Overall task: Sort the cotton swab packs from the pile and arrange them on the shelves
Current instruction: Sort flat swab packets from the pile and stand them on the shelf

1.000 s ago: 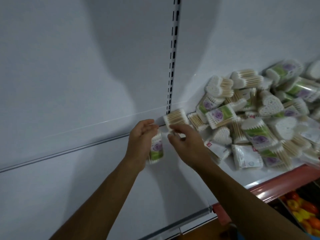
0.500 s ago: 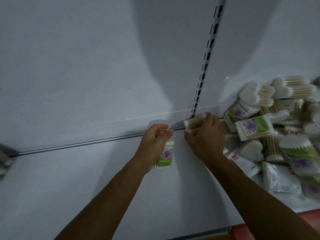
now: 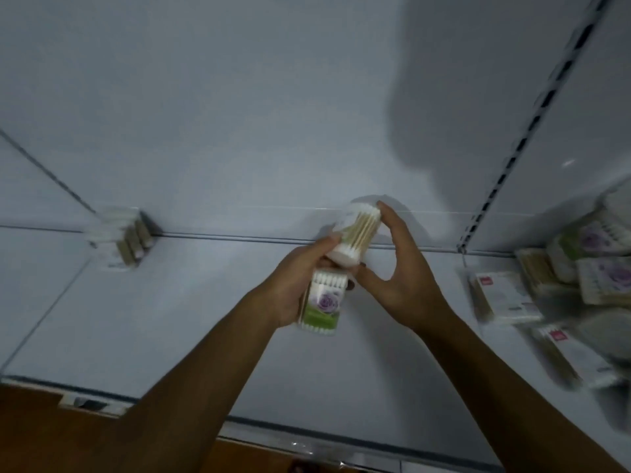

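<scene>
I see my left hand (image 3: 290, 288) gripping a green purple-flowered swab pack (image 3: 322, 307), while right-hand fingers (image 3: 392, 220) pinch a clear wooden-stick swab pack (image 3: 356, 235) just above it.

A white back wall (image 3: 239, 97) rises behind the white shelf (image 3: 170, 319); a slotted rail (image 3: 532, 128) runs up at right, brown floor (image 3: 30, 435) below.

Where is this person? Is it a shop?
Probably a shop. There is a white shelf with a slotted rail up its back wall, and a pile of swab packs waiting to be sorted, some already stacked in the corner.
</scene>
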